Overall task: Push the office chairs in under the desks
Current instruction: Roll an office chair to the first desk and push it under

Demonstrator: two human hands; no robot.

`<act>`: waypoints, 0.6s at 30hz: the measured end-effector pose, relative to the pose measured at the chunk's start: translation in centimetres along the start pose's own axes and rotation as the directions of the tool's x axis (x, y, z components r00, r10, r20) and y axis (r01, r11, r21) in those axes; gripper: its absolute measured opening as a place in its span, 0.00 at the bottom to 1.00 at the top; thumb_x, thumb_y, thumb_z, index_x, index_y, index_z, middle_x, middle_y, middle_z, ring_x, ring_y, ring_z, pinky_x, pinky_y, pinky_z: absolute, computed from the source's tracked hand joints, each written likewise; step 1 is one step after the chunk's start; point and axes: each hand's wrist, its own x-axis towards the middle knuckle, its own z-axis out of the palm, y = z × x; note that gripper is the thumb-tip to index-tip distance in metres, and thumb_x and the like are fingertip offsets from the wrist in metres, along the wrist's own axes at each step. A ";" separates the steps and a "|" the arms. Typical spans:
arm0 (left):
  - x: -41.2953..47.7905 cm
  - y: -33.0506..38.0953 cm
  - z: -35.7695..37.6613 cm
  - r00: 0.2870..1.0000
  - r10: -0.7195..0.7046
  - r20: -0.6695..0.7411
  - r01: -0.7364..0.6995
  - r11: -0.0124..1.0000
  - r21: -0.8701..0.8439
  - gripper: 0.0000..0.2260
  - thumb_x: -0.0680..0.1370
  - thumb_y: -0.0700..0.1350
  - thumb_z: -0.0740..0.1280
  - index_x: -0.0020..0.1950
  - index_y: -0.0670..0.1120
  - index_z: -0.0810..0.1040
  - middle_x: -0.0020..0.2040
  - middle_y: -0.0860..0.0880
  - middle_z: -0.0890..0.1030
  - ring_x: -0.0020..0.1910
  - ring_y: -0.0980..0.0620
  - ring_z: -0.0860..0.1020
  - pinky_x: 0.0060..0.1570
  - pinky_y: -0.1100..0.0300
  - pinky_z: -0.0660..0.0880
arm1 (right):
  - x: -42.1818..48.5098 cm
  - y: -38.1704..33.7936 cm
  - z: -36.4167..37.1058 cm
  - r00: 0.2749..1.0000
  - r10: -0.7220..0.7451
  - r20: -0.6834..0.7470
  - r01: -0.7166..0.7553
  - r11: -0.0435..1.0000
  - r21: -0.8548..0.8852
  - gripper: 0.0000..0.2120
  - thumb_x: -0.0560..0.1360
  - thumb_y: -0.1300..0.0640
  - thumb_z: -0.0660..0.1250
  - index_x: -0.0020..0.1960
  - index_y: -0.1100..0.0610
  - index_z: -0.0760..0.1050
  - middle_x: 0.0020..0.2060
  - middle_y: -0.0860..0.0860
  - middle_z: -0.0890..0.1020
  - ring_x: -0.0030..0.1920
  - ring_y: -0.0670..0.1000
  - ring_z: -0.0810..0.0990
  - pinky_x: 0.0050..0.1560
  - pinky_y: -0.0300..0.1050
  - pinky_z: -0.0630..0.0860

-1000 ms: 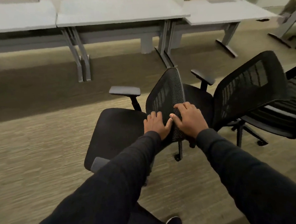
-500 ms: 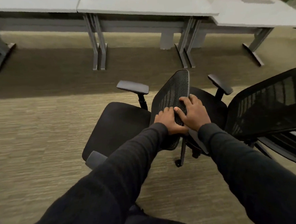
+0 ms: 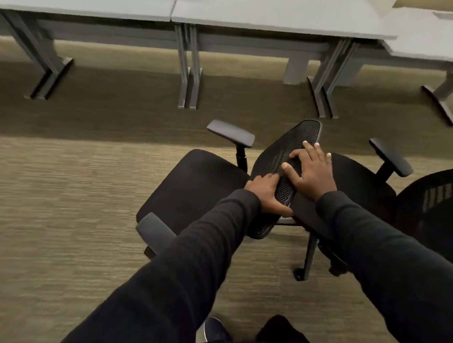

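Note:
A black office chair stands on the carpet short of the desks, its seat [image 3: 191,184] turned to the left and its mesh backrest [image 3: 298,143] edge-on to me. My left hand [image 3: 268,195] grips the near rim of the backrest, fingers on the seat side and thumb behind. On the mesh's rear face my right hand [image 3: 311,170] presses flat with spread fingers. A second black chair, with its seat [image 3: 353,182] and mesh back [image 3: 434,211], stands right behind it, close or touching. The grey desks [image 3: 263,12] run along the top of the view.
Paired desk legs [image 3: 189,80] stand ahead of the chair, with more legs [image 3: 324,91] to the right and one foot [image 3: 47,81] at far left. Open carpet [image 3: 63,207] lies to the left. My shoe [image 3: 214,331] shows at the bottom.
The chair and I have moved closer to the desks, and the view has tilted further down. My right hand's fingers have spread flatter on the mesh. The far-right chair has left the view.

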 end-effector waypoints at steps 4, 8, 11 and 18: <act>-0.5 -5.0 -3.9 0.999 -0.036 0.034 0.039 0.995 -0.089 0.48 0.63 0.61 0.75 0.78 0.49 0.60 0.69 0.44 0.70 0.65 0.42 0.69 0.65 0.47 0.69 | 3.6 -2.5 1.6 0.999 -0.041 0.002 0.041 0.999 -0.017 0.28 0.75 0.33 0.53 0.67 0.48 0.73 0.78 0.56 0.64 0.80 0.60 0.53 0.77 0.67 0.46; -0.7 -10.7 -8.3 0.992 -0.085 0.096 0.101 0.979 -0.178 0.50 0.59 0.59 0.73 0.78 0.54 0.58 0.66 0.42 0.72 0.63 0.42 0.73 0.64 0.48 0.72 | 8.2 -4.9 3.8 0.996 -0.087 0.020 0.087 0.996 -0.021 0.30 0.75 0.32 0.51 0.70 0.46 0.71 0.78 0.55 0.63 0.80 0.60 0.52 0.77 0.66 0.46; -0.3 -15.1 -11.9 0.989 -0.065 0.134 0.094 0.969 -0.226 0.47 0.60 0.55 0.73 0.78 0.53 0.60 0.64 0.44 0.76 0.60 0.46 0.76 0.62 0.52 0.74 | 12.4 -6.6 5.3 0.994 -0.107 0.036 0.108 0.994 -0.022 0.31 0.75 0.30 0.51 0.70 0.46 0.71 0.77 0.55 0.65 0.80 0.61 0.52 0.77 0.67 0.47; 1.1 -24.9 -20.6 0.967 -0.175 0.184 0.208 0.962 -0.178 0.44 0.62 0.57 0.72 0.77 0.56 0.62 0.68 0.49 0.74 0.63 0.49 0.73 0.63 0.58 0.70 | 22.7 -11.7 7.9 0.987 -0.160 -0.011 0.159 0.983 -0.097 0.33 0.74 0.27 0.51 0.63 0.49 0.78 0.68 0.54 0.76 0.76 0.62 0.61 0.74 0.75 0.45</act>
